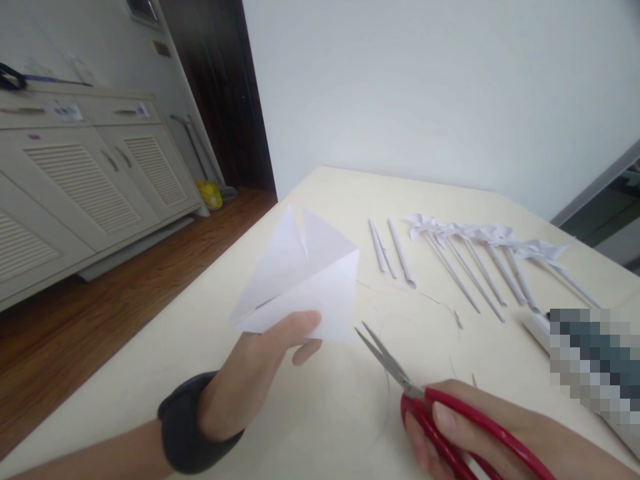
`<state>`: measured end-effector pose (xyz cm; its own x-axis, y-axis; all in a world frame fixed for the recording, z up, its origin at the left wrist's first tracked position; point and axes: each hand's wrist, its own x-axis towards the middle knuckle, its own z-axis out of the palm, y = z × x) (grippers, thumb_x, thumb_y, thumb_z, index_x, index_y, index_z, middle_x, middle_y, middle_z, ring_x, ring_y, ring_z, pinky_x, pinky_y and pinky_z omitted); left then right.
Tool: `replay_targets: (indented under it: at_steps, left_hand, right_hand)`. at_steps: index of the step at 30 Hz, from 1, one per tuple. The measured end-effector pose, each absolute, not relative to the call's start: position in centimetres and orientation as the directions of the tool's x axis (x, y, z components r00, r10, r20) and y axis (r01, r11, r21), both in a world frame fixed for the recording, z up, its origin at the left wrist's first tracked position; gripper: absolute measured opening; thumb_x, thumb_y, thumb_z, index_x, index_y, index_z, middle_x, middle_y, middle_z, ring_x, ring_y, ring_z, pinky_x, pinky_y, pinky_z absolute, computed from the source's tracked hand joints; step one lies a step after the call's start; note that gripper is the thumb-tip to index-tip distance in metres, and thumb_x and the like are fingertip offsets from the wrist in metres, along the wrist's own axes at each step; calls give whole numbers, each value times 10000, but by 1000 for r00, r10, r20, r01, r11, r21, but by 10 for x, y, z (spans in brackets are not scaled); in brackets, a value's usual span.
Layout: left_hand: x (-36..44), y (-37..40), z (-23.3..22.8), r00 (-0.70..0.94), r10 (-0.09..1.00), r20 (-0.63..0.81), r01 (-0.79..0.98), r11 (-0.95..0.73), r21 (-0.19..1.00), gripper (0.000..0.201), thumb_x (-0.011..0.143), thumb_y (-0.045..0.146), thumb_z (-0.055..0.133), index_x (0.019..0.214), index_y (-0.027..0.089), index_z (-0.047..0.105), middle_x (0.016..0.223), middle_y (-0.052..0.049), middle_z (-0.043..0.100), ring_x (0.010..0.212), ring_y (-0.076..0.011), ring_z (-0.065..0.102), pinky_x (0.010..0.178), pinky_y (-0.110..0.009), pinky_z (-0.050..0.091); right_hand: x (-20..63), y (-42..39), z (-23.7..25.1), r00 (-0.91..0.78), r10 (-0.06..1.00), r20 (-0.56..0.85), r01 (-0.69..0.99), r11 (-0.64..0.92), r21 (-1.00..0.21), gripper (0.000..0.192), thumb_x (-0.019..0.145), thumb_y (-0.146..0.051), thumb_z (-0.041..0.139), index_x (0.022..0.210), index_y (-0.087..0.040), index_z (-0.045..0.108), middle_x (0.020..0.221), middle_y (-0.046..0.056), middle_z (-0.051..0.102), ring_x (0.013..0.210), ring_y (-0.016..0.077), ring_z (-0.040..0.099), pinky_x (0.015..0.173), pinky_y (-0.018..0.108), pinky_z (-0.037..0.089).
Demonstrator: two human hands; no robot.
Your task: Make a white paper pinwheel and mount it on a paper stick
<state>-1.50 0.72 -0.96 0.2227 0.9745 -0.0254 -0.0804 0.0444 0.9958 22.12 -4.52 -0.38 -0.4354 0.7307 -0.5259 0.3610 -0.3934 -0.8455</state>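
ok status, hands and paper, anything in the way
Left hand pinches folded paper above table. Right hand holds scissors, blades open just short of the paper. Nothing between them.

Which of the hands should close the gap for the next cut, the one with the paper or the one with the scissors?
Probably the right hand: it holds the red scissors, blades open and pointing at the folded paper. The left hand pinches that paper steady above the table.

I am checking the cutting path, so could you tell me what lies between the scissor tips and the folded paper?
Nothing: the head view shows only bare table between the open scissors and the folded paper.
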Motion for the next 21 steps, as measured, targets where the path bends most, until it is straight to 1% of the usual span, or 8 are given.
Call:
replay_targets:
  at_steps: [3,5,7,9,12,14,18,21]
  left_hand:
    - [-18,9,-12,303,951,-62,-113,100,988,260,805,212,436,553,179,383,600,23,405,557,-104,373,518,-221,355]
    - [-19,8,-14,395,915,-86,-16,101,995,264,810,235,434,553,173,425,611,13,456,601,-117,435,559,-222,378]
    - [-19,6,-14,439,890,-121,86,93,992,251,793,252,466,556,169,455,636,8,500,647,-127,474,619,-221,397]
    - [-18,6,-11,491,855,-168,149,107,983,206,760,243,493,569,165,482,640,12,514,634,-123,478,637,-220,401]
    - [-16,6,-3,613,742,-270,194,191,962,140,706,219,498,581,155,507,586,25,482,557,-105,439,555,-211,377]
    - [-14,6,2,657,679,-328,223,240,945,116,682,213,492,592,147,522,581,25,475,556,-102,427,526,-202,352]
    - [-12,5,3,675,635,-376,247,286,926,107,661,246,522,666,144,552,622,13,502,575,-111,429,485,-194,312]
    - [-12,5,-2,693,637,-338,198,283,938,149,681,294,544,682,147,571,618,8,510,555,-116,430,523,-220,350]
  right_hand:
    - [231,-31,-4,-413,770,-487,414,-317,-853,443,866,-506,321,703,-155,537,582,5,516,518,118,496,525,247,401]
    - [233,-22,-5,-309,866,-393,556,-171,-814,348,838,-464,431,669,-169,505,607,7,522,563,133,497,556,259,394]
    - [233,-16,-7,-194,935,-298,647,-107,-755,284,794,-441,517,682,-182,490,650,14,534,597,146,484,578,274,388]
    - [233,-11,-10,-173,954,-244,591,-98,-801,264,785,-452,522,757,-190,503,710,25,540,623,155,480,586,280,392]
    - [232,-11,-18,-239,962,-132,350,-41,-936,272,789,-465,501,891,-212,510,776,20,525,662,153,486,588,264,392]
    - [230,-13,-20,-229,970,-78,244,-20,-970,228,775,-414,540,907,-231,508,785,-1,510,654,132,474,579,239,380]
    - [222,-22,-15,-214,972,-101,215,-54,-975,149,748,-315,612,797,-227,502,713,-39,471,613,98,433,543,200,337]
    - [215,-28,-9,-215,969,-124,255,-67,-965,149,782,-262,578,705,-211,461,648,-53,441,599,95,414,550,200,325]
